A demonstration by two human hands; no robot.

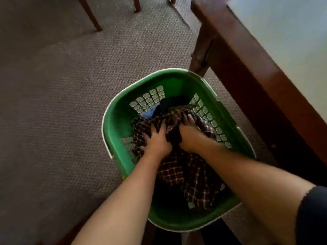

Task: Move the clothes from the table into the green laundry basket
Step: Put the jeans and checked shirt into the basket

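Note:
The green laundry basket (116,121) stands on the carpet beside the table. Inside it lies a dark plaid garment (177,172) with white check lines, spread over most of the bottom. Blue and dark clothes (159,110) show beneath it at the basket's far end. My left hand (157,140) and my right hand (189,133) are both down in the basket, side by side, fingers dug into the plaid cloth and bunching it. The fingertips are partly buried in the folds.
A dark wooden table (247,55) with a pale top runs along the right, one leg (200,55) right behind the basket. Chair legs (92,16) stand at the far left. Grey-brown carpet (62,103) covers the floor to the left.

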